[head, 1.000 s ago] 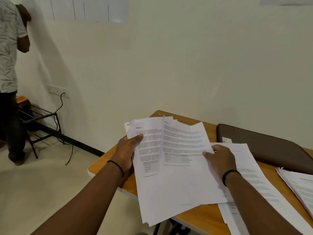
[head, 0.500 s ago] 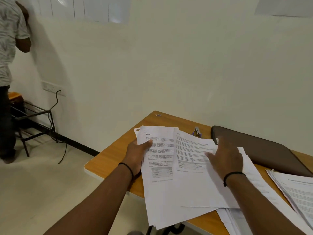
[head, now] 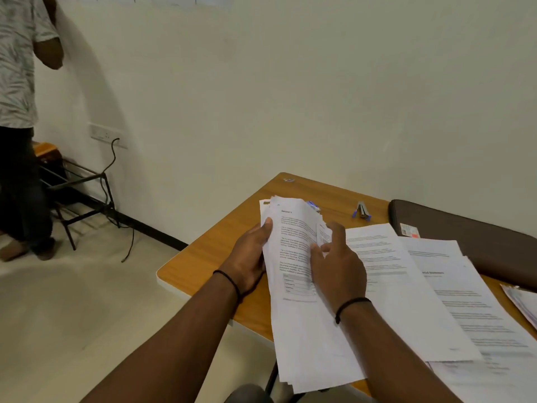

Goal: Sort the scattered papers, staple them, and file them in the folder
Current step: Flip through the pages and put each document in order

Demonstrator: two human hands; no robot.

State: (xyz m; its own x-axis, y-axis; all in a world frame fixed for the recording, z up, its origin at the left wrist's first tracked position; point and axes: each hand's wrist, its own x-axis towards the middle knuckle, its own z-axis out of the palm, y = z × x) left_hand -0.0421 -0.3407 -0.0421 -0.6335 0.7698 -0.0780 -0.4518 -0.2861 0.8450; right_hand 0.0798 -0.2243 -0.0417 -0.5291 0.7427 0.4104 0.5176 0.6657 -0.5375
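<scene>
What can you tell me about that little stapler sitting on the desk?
The stapler is small, with a grey metal-looking top and blue plastic-looking parts. It lies closed on the wooden desk near the wall, between the paper stack and the dark brown folder. Neither hand touches it, and no paper lies on it.

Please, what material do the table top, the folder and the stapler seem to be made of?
Table top: wood-look board, probably laminate, judging by its even orange grain and pale edge band.
Folder: dark brown, matte, with rounded padded edges; maybe leather or imitation.
Stapler: grey metal body with blue parts, probably plastic; too small to be sure.
</scene>
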